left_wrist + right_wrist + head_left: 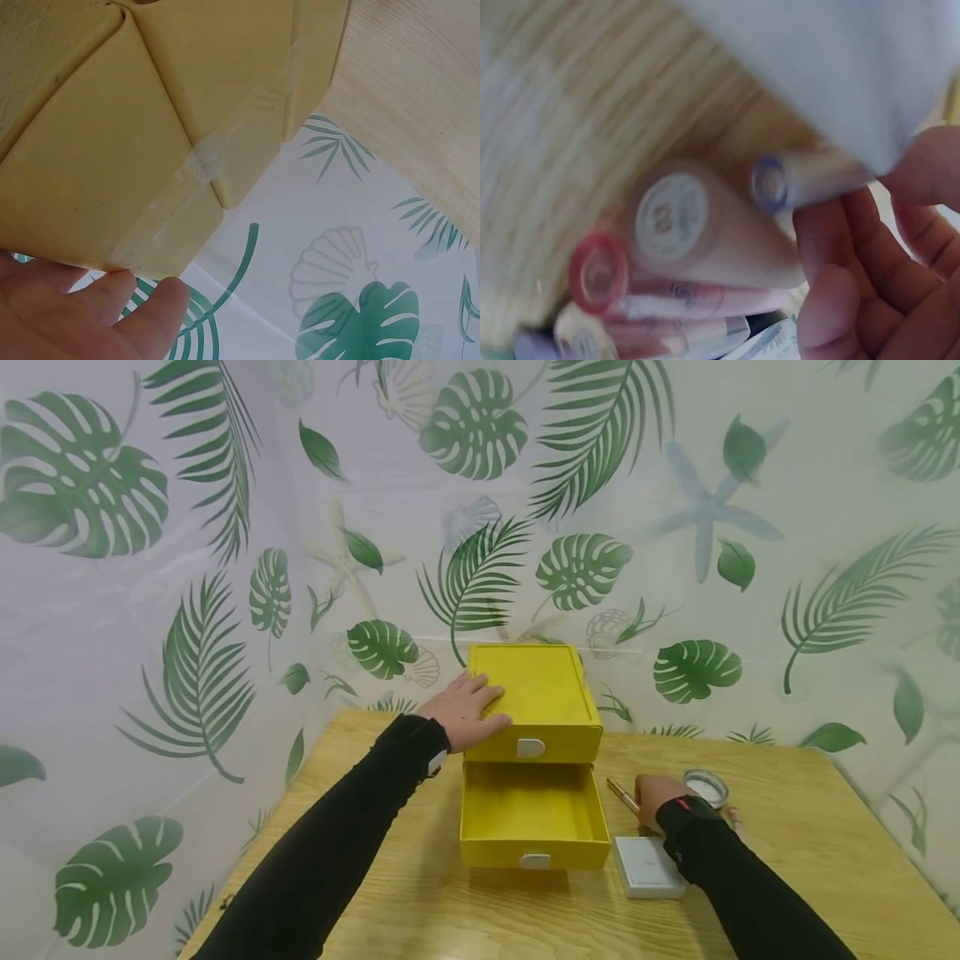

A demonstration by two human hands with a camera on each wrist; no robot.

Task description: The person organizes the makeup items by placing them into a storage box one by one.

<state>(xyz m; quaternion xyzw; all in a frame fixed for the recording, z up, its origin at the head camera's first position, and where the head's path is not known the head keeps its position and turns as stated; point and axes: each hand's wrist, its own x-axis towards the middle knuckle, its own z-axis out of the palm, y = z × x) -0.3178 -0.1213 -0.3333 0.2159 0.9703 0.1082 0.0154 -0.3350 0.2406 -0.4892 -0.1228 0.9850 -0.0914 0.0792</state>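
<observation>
The left hand (467, 708) lies loose, gripping nothing, on the boxy yellow 2-drawer box (536, 685); the right hand (658, 797), right of it, touches a thin blue-ended tube (810, 178) (can't tell if it grips).

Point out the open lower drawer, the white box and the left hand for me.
Open lower drawer (533, 812): head view, bare inside.
White box (645, 865): head view, top face.
Left hand (461, 711): head view, back of the hand.

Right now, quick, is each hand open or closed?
Left hand: open, resting on the yellow drawer box.
Right hand: closed, pinching a slim tube.
</observation>
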